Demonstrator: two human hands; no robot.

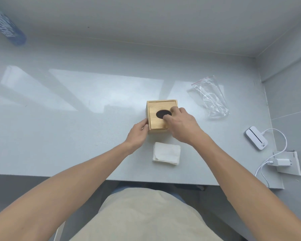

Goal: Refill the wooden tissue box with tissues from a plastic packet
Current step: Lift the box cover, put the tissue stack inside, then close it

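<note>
While the left hand (pixel 137 133) presses its fingertips on the left side of the square wooden tissue box (pixel 161 116), the right hand (pixel 182 125) rests on its smooth lid, thumb at the dark oval hole (pixel 162 113). Folded white tissues (pixel 166 153) lie just before the box; the crinkled clear plastic packet (pixel 209 97) lies to the right.

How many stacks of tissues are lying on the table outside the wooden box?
1. The stack of tissues lies on the table just in front of the wooden tissue box, between the person's forearms. Any tissues inside the box cannot be seen.
</note>
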